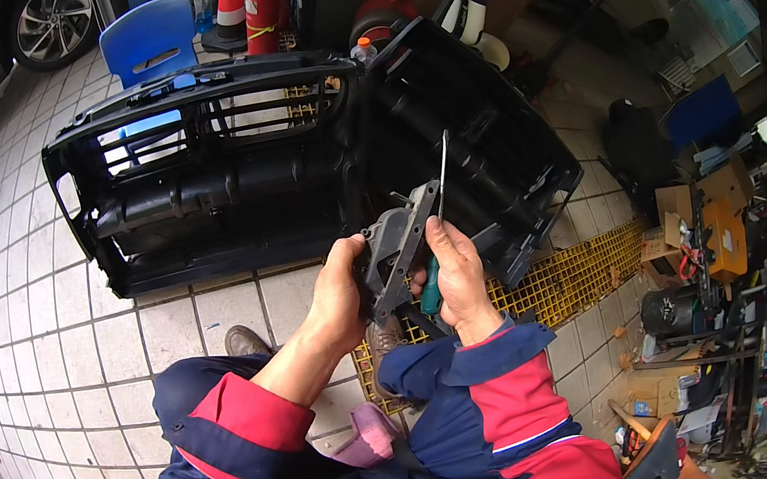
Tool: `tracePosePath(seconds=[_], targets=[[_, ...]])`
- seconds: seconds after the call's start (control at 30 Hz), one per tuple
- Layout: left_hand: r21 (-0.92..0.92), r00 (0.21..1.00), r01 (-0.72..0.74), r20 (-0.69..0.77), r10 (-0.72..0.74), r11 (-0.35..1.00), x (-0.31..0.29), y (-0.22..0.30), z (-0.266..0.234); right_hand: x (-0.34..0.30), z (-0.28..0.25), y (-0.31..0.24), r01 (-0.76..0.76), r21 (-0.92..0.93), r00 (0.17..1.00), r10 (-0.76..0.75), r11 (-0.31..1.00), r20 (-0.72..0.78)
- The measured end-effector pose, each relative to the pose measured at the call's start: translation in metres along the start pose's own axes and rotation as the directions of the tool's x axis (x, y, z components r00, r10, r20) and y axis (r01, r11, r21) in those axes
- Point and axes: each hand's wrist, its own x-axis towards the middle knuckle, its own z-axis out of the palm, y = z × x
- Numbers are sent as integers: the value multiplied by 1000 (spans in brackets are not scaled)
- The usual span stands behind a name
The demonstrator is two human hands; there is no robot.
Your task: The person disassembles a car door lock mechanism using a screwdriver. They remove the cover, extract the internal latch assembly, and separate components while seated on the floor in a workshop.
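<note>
My left hand (337,293) is closed on the left side of a dark grey car part (395,237), a bracket-like piece with holes and a rounded housing. In my right hand (460,272) is a screwdriver (431,292) with a green handle, its long metal shaft pointing up and away past the part. My right thumb and fingers also lie close against the part's right edge. Behind both hands, two large black plastic frames stand on the floor: one with slatted openings (221,180) on the left, another (478,137) angled on the right.
A blue chair (150,40), a traffic cone (231,6) and red fire extinguishers (262,11) stand beyond the frames. Yellow floor grating (572,277) runs to my right. Cluttered tools, boxes and a black bucket (670,311) line the right side. A pink cloth (368,437) hangs near my lap.
</note>
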Motion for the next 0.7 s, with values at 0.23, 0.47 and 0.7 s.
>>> tracePosePath(seconds=[0.23, 0.47, 0.7], targets=[[-235, 987, 158, 48, -151, 959, 11, -3, -9, -9, 1, -12, 338, -359, 932, -362, 870, 2], [-58, 994, 108, 20, -107, 992, 22, -9, -21, -13, -1, -13, 462, -671, 853, -499, 580, 156], [22, 997, -73, 23, 72, 997, 21, -18, -19, -6, -1, 0, 473, -728, 824, -542, 495, 167]])
